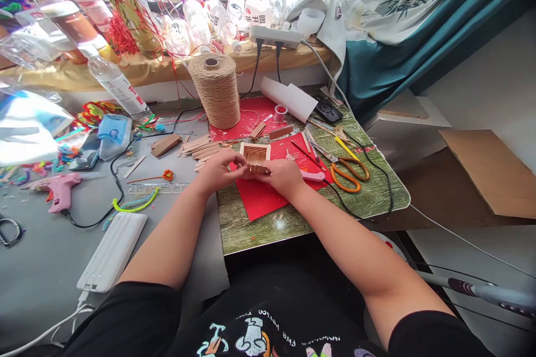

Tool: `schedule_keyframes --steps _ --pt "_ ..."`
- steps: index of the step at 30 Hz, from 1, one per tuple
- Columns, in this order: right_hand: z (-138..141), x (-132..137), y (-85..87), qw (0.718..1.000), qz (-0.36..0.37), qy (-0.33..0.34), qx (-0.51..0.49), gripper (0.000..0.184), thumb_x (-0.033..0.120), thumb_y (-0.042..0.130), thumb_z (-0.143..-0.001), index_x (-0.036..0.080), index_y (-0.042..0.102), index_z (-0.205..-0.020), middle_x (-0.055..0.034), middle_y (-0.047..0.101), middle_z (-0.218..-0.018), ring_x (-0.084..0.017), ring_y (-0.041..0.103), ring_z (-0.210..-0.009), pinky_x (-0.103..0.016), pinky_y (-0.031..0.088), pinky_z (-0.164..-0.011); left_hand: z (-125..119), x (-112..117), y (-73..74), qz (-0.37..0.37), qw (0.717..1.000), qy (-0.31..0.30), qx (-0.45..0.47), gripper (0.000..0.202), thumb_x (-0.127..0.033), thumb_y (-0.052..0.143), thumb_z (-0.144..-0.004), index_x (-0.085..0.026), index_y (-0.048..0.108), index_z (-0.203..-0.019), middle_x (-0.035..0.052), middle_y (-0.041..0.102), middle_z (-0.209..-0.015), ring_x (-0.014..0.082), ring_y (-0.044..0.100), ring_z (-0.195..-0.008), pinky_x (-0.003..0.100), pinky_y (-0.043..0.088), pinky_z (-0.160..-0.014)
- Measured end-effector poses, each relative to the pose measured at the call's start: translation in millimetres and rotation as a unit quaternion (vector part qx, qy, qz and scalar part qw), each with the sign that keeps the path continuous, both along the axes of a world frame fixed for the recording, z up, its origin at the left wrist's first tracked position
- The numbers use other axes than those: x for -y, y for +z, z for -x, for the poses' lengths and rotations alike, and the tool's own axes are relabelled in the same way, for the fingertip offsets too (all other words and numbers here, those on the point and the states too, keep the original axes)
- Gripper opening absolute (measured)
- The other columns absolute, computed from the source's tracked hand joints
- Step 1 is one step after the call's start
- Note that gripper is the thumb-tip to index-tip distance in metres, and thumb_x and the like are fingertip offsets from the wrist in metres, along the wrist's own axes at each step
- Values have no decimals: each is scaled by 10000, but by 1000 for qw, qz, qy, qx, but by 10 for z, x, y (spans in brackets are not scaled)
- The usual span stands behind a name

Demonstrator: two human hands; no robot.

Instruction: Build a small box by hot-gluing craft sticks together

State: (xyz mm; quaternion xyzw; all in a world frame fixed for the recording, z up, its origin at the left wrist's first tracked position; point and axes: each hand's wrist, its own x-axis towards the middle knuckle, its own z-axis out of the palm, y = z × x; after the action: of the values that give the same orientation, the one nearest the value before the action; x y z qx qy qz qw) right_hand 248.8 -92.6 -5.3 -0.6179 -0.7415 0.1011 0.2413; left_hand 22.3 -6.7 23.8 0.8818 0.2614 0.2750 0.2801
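Observation:
My left hand and my right hand meet over the red sheet. Between their closed fingers is a small brown slatted wooden piece, partly covered by the fingertips. Just beyond it sits a small open wooden box with a pale rim and slatted inside. Thin wooden strips lie in a loose pile beyond my left hand. Close to my right hand is a pink-handled tool, its other end hidden. Orange-handled scissors lie farther right.
A large twine spool stands behind the strips. On the left lie a pink glue gun, a white power bank and black cables. A power strip and plastic bottles line the back. The table's front edge is near my body.

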Motion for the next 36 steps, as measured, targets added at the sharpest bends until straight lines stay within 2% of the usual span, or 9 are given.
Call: schedule_keyframes --steps 4,22,31,36 --pt "-2 1 0 1000 6 4 -6 480 679 648 -922 257 813 -1082 -64 816 -954 -208 713 -816 -280 412 -698 3 -18 -8 -34 999 -30 -2 126 -235 652 -906 -241 750 -984 19 740 -860 186 625 -841 354 486 -854" --pt "22 10 51 1000 8 -1 -12 475 675 667 -910 241 821 -1027 -81 813 -931 -225 706 -823 -282 405 -684 3 2 10 -115 992 -46 3 103 -213 660 -924 -244 744 -975 15 758 -860 188 621 -816 344 488 -789" --pt "15 5 40 1000 17 -2 0 444 645 675 -920 248 818 -1059 -80 815 -964 -229 711 -843 -286 407 -697 18 3 -6 -123 991 -43 6 115 -225 657 -934 -247 745 -1005 21 747 -861 189 641 -832 340 488 -799" --pt "11 4 41 1000 20 0 -4 437 641 674 -923 265 811 -1099 -58 820 -979 -221 718 -845 -284 411 -698 47 -3 -40 -96 995 -40 9 132 -237 649 -951 -251 747 -1038 24 738 -874 170 650 -817 313 501 -777"
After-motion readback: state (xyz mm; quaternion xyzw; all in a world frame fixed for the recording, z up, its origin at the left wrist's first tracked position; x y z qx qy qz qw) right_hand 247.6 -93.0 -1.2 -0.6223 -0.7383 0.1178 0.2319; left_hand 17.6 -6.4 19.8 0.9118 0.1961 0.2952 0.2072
